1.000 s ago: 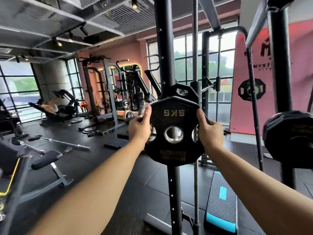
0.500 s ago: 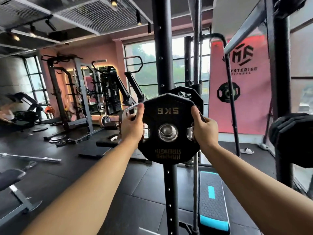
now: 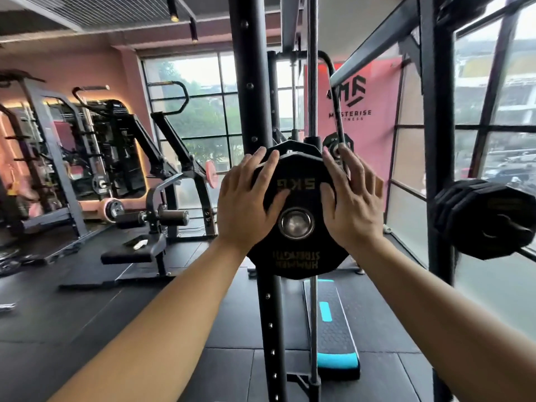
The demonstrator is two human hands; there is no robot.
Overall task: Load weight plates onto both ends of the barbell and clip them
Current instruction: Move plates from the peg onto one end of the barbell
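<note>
Centre of the frame: a black weight plate (image 3: 295,256) marked 5 KG sits on the barbell end (image 3: 296,223), whose silver tip shows through the plate's hole. The left hand (image 3: 246,204) presses flat on the plate's left side, and the right hand (image 3: 352,204) on its right. Both grips are released, fingers straight and spread. A second plate (image 3: 295,147) edges out just behind. A black rack upright (image 3: 249,82) stands behind them.

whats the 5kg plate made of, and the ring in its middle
5kg plate: probably a rubber or urethane coating, matte black; the face looks dull, with gold lettering. Centre ring: bare metal, likely steel, polished; it glints and reflects light.
</note>
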